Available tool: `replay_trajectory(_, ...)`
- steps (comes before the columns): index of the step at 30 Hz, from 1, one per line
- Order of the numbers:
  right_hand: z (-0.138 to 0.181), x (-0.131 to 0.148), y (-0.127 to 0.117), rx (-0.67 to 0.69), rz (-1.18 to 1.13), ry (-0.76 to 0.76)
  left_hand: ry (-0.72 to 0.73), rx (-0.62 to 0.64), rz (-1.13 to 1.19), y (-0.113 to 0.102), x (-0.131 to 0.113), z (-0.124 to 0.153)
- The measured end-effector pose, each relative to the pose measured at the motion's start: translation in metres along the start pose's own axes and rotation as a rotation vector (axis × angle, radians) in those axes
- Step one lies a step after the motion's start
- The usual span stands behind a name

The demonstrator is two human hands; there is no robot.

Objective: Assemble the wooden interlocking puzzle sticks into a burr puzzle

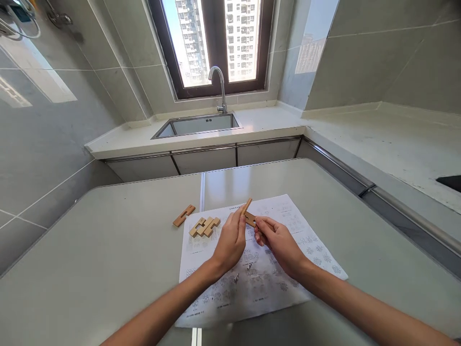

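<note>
My left hand (232, 235) is closed on a thin wooden puzzle piece (247, 205), whose narrow edge sticks up above the fingers. Pinched in my right hand (279, 240) is a flat brown notched wooden puzzle piece (249, 219); its far end meets the piece in my left hand. Whether the two interlock I cannot tell, as the fingers hide the joint. Left of my hands, several light notched wooden pieces (204, 227) lie side by side on a printed instruction sheet (252, 288). A darker notched piece (184, 216) rests at the sheet's upper left edge.
The sheet lies on a pale table (108, 259) with a seam running through it. Beyond stands a counter (266, 120) with a sink (201, 124) and a tap (220, 89) under a window. Another counter (389, 139) runs along the right.
</note>
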State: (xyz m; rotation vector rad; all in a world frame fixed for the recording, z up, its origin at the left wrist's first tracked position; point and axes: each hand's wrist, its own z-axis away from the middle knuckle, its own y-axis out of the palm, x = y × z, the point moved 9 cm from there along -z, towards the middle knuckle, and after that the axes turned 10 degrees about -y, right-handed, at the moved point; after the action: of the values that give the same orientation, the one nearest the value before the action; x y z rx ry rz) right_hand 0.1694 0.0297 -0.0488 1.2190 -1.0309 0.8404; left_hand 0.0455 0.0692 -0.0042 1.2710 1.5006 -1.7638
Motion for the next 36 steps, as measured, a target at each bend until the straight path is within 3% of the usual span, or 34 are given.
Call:
replay_trajectory(5,0.003,-0.014,0.004,-0.087,-0.185,0.064,0.063,-0.028,-0.096,0.002,0.006,-0.001)
replay_trajectory(12,0.004,-0.003,0.022,-0.076,-0.218,0.037,0.063,-0.08,-0.164,-0.013,0.0,-0.003)
replay_trajectory(20,0.014,0.001,0.031,-0.055,-0.251,0.104,0.056,0.013,-0.178,-0.022,-0.013,0.01)
replay_trajectory(29,0.031,0.009,0.035,0.016,-0.225,0.17,0.099,0.116,-0.16,-0.019,-0.02,0.021)
replay_trajectory(36,0.04,0.016,0.036,0.15,-0.119,0.193,0.083,0.013,-0.085,-0.026,-0.008,0.013)
